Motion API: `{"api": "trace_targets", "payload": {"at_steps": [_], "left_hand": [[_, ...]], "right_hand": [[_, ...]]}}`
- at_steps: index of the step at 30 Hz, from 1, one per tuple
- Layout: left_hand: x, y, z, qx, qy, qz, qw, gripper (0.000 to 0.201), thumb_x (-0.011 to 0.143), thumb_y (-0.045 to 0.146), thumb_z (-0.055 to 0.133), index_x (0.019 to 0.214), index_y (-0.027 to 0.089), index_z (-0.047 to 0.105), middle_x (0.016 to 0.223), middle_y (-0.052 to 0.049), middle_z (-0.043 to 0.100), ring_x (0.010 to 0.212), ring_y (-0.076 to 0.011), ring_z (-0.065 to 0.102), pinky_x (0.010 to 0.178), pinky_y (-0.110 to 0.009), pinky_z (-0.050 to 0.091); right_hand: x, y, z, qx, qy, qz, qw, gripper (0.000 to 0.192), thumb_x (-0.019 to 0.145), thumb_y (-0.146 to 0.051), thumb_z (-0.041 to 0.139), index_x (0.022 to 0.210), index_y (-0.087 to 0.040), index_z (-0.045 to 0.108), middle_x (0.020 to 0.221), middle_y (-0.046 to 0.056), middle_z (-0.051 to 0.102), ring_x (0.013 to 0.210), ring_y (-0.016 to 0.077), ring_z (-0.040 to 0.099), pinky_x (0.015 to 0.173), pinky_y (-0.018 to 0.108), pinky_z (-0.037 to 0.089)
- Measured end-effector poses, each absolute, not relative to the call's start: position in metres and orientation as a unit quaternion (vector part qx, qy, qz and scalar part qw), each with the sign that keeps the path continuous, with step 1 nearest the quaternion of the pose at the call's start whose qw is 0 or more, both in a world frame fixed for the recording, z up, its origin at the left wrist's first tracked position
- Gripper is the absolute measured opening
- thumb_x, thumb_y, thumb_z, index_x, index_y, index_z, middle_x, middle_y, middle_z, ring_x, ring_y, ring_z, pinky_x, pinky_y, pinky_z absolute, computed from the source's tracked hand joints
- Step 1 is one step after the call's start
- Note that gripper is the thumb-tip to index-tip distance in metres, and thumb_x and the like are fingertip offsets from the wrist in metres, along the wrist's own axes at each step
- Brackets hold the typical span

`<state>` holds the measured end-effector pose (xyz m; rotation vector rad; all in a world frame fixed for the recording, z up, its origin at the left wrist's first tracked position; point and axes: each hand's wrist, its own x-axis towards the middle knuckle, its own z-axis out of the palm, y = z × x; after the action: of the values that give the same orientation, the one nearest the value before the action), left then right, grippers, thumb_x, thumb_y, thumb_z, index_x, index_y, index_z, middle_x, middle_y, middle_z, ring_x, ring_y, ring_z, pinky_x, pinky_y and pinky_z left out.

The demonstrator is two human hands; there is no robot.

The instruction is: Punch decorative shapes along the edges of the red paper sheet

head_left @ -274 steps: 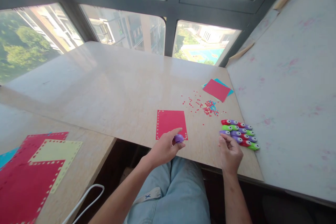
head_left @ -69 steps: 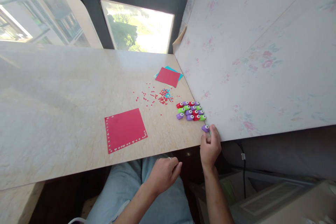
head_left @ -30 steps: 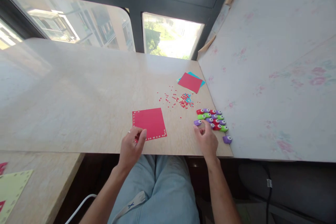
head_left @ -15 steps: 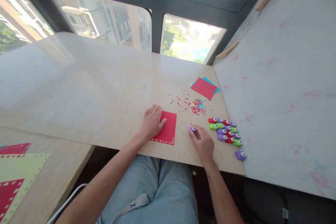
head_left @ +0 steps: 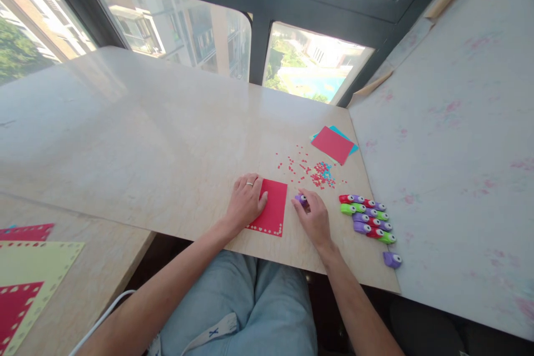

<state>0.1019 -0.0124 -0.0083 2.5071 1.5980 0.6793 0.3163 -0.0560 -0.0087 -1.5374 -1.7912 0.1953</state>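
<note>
Two hands busy: my left (head_left: 246, 203) flat on the red sheet (head_left: 270, 207), my right (head_left: 312, 217) pinching a purple punch (head_left: 301, 198), which I judge must next meet the sheet's edge squarely.

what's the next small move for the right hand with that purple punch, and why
Probably slide the purple punch onto the right edge of the red sheet. The right hand grips it just beside that edge, the left hand presses the sheet flat, and only the near edge shows punched holes.
</note>
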Motion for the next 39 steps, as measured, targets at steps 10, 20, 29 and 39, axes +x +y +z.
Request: {"api": "trace_targets", "payload": {"at_steps": [10, 20, 29, 39], "left_hand": [[0.101, -0.016, -0.006, 0.796, 0.538, 0.273, 0.043, 0.031, 0.091, 0.024, 0.051, 0.119, 0.014, 0.054, 0.126, -0.017, 0.056, 0.125, -0.0321, 0.046, 0.107, -0.050, 0.032], [0.099, -0.012, -0.008, 0.767, 0.564, 0.298, 0.071, 0.033, 0.093, 0.024, 0.048, 0.123, 0.013, 0.052, 0.121, -0.018, 0.057, 0.118, -0.0301, 0.049, 0.100, -0.048, 0.038], [0.096, -0.010, -0.001, 0.764, 0.560, 0.301, 0.112, 0.025, 0.096, 0.033, 0.047, 0.105, 0.020, 0.066, 0.104, -0.011, 0.059, 0.102, -0.0253, 0.053, 0.089, -0.043, 0.039], [0.085, 0.028, 0.005, 0.763, 0.548, 0.284, 0.195, 0.021, 0.091, 0.029, 0.054, 0.088, 0.018, 0.072, 0.081, -0.007, 0.061, 0.079, -0.0203, 0.057, 0.076, -0.035, 0.043]], "right_hand": [[0.325, -0.025, -0.017, -0.528, -0.521, 0.347, 0.574, 0.030, 0.083, -0.034, 0.070, 0.109, -0.022, 0.062, 0.108, 0.007, 0.068, 0.095, 0.0197, 0.065, 0.087, 0.037, 0.053], [0.325, -0.023, -0.012, -0.523, -0.514, 0.348, 0.584, 0.034, 0.079, -0.032, 0.071, 0.110, -0.022, 0.060, 0.109, 0.009, 0.067, 0.098, 0.0214, 0.064, 0.088, 0.042, 0.054], [0.322, -0.028, -0.017, -0.535, -0.553, 0.339, 0.541, 0.035, 0.080, -0.031, 0.069, 0.113, -0.022, 0.062, 0.110, 0.009, 0.069, 0.096, 0.0218, 0.068, 0.086, 0.041, 0.057], [0.318, -0.031, -0.010, -0.563, -0.668, 0.203, 0.443, 0.026, 0.089, -0.028, 0.058, 0.114, -0.022, 0.064, 0.112, 0.009, 0.069, 0.103, 0.0228, 0.065, 0.092, 0.040, 0.053]]}}
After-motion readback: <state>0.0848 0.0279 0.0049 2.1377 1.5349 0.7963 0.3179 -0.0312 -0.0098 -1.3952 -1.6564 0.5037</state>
